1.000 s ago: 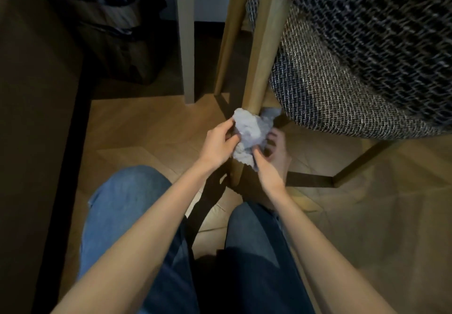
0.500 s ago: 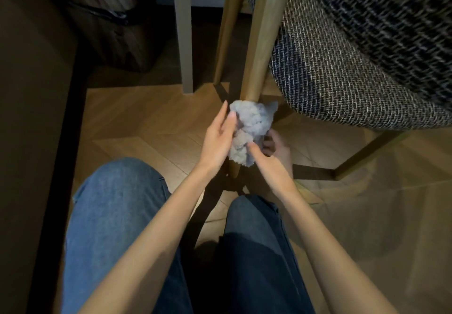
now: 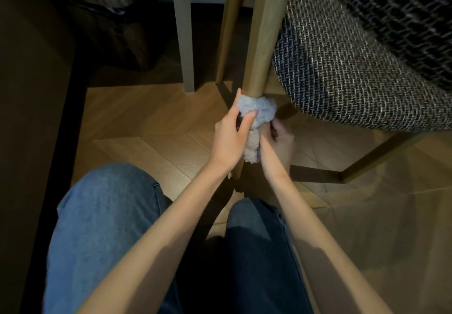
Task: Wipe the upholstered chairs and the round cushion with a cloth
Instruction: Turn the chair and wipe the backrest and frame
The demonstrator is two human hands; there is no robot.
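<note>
A fluffy light-blue cloth (image 3: pixel 259 113) is wrapped round the lower part of a wooden chair leg (image 3: pixel 263 35). My left hand (image 3: pixel 231 135) holds the cloth from the left, thumb pressed on its front and fingers behind the leg. My right hand (image 3: pixel 277 140) grips the cloth's hanging end from the right. The upholstered chair's tweed-weave seat (image 3: pixel 347 69) fills the upper right, above the hands. The leg's foot is hidden behind my wrists.
A second chair leg (image 3: pixel 228 27) and a grey table leg (image 3: pixel 184 32) stand just behind. A low wooden stretcher (image 3: pixel 367 162) runs at the right. A dark wall panel (image 3: pixel 31 118) bounds the left; a dark bag (image 3: pixel 102 20) sits at the back left. My knees in jeans (image 3: pixel 105 216) are below on the parquet floor.
Both hands have shifted the cloth a little on the leg, and my left thumb has come round onto its front. The view has tipped slightly closer to the chair.
</note>
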